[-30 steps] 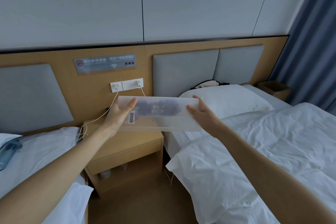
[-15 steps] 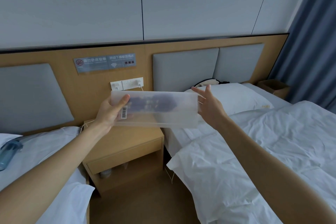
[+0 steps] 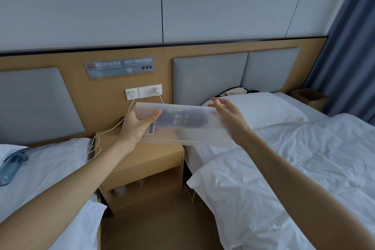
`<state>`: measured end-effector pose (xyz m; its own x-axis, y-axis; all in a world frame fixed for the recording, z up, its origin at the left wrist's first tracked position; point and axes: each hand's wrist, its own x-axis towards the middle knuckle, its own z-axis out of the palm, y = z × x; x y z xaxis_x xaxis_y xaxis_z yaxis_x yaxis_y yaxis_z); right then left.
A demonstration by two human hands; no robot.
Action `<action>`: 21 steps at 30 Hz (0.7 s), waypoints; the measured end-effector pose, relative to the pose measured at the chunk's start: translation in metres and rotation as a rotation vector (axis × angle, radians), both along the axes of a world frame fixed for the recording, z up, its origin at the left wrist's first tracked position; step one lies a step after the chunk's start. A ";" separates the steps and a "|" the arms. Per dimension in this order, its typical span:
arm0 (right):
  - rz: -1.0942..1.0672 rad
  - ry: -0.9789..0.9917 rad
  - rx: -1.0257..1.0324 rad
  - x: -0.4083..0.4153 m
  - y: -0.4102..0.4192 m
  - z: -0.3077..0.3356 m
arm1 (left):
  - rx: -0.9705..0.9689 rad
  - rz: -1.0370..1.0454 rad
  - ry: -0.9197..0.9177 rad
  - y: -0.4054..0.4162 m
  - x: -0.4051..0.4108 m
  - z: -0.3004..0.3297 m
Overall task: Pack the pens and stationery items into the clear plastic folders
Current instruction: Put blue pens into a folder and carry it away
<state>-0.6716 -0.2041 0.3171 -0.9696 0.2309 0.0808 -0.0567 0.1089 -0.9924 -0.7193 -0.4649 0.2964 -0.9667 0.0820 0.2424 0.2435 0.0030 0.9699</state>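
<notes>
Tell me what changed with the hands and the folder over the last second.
The right hand let go of the folder end and now hovers open beside it. The left hand still grips the barcode end, and the folder's right end has dipped. The dark items inside and the bedside table below stayed put.

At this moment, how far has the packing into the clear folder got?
Looks done: the frosted clear folder already holds a dark cluster of items, too blurred to name. In hand: the left hand grips its barcode end in the air above the nightstand; the right hand is open at the other end. Left: no loose pens or other folders are visible, so I cannot tell.
</notes>
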 end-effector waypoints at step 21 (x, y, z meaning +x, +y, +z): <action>0.321 -0.017 0.098 0.012 0.021 0.006 | -0.018 0.028 -0.016 -0.001 -0.008 0.022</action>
